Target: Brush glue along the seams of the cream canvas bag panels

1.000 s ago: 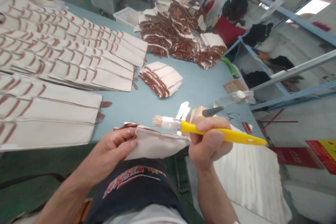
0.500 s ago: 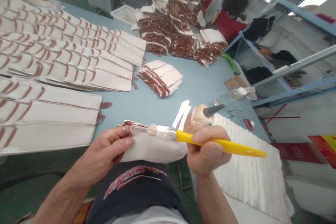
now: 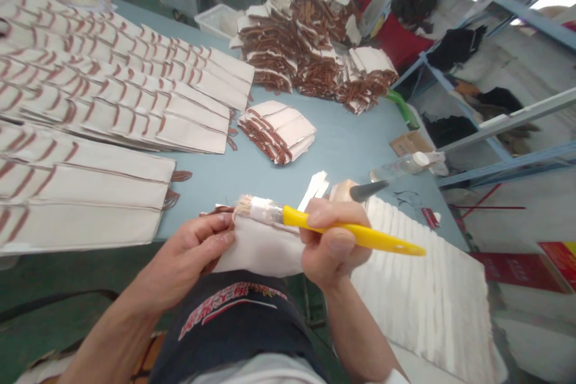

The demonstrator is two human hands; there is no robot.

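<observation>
My left hand pinches the left end of a pale fabric piece with a brown edge, held at the front of the table above my dark apron. In my right hand is a yellow-handled paintbrush, gripped around the handle. Its bristles lie at the fabric piece's upper edge, close to my left fingertips. Behind the right hand, a container with a dark handle sticking out is partly hidden. White strips lie beside it.
Overlapping rows of pale, brown-edged pieces cover the table's left. A small stack sits mid-table, with large brown and white piles behind. White strips in layers lie at right, near a clear bottle. Shelving stands along the right.
My right hand has moved the paintbrush left and slightly up along the fabric's edge, toward my left fingers. The left hand still holds the fabric piece.
</observation>
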